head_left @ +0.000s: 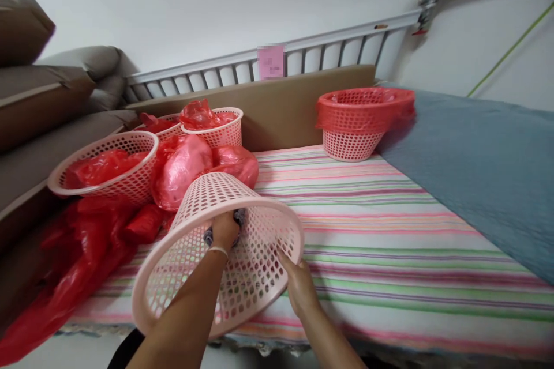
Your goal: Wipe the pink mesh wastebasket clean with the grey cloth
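A pink perforated plastic basket (pixel 208 196) lies tilted on its side, its mouth facing me. My left hand (pixel 225 230) reaches inside it, closed on a crumpled dark grey cloth (pixel 239 218) pressed near the inner wall. At the basket's right rim, my right hand (pixel 296 277) grips the edge, with the thumb inside the mouth and the other fingers mostly hidden. Just behind this basket sit bulging red plastic bags (pixel 184 170), close to its base.
More pink baskets holding red bags stand left, one in front (pixel 104 184) and another behind (pixel 220 132). A red-lined basket (pixel 352 144) stands back right on the striped sheet (pixel 389 253). Grey cushions (pixel 52 132) are stacked left; a blue cloth (pixel 471 155) covers the right side.
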Tool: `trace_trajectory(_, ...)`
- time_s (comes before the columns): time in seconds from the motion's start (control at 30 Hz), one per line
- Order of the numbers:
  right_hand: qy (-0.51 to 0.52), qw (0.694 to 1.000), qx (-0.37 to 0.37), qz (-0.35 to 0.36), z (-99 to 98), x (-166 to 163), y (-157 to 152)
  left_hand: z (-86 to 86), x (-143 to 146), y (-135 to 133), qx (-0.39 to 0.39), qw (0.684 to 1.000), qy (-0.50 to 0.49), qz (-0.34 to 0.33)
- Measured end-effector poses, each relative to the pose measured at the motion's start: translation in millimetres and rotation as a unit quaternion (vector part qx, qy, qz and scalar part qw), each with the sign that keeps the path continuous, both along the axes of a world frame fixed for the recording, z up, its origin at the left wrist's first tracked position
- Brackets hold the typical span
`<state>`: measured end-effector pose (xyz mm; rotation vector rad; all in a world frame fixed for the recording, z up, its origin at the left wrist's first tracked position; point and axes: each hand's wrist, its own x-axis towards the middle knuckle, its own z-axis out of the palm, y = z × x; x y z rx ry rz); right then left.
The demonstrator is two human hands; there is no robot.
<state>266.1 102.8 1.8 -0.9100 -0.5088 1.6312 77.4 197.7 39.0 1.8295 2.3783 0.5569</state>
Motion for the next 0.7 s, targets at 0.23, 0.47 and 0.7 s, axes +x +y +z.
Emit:
trace_trajectory(0.23,-0.006,1.0,-0.007,-0.023,-7.6,-3.4,3.9,-5.1,4.6,-6.9,-0.054,0.998,0.002,-0.017)
trace_trajectory(0.47,-0.017,0.999,0.006,-0.041,-11.0,-6.1,3.3,2.2,53.2,-95.2,-0.039,0.989,-0.032,-0.139)
trace_trajectory(0.7,-0.088,0.995,0.025,-0.042,1.4,9.4,5.8,13.4,67.3,-161.4,-0.058,0.949,-0.103,-0.291)
